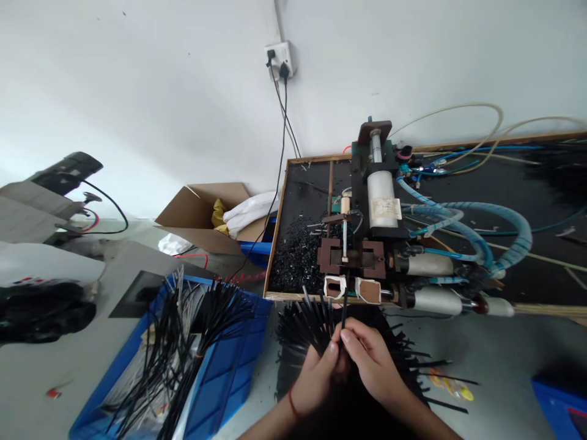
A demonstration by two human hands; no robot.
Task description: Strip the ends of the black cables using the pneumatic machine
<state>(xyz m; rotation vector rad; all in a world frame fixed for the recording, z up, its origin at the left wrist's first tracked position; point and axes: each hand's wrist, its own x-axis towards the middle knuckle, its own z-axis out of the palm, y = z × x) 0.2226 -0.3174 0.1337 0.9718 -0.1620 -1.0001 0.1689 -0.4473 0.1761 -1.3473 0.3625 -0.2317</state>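
1. Left hand (317, 374) closed round a fanned bundle of black strips (305, 324), keeping spares ready.
2. Right hand (371, 360) pinches one strip (343, 315) upright, tip at the machine (362, 256) slot for feeding.
3. Blue bin (224, 373) of strips sits left, near the hands.

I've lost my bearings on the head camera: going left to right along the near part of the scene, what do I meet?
Blue crate of black strips → left hand holding a fanned bundle of black strips → right hand pinching one strip → blue bin corner.
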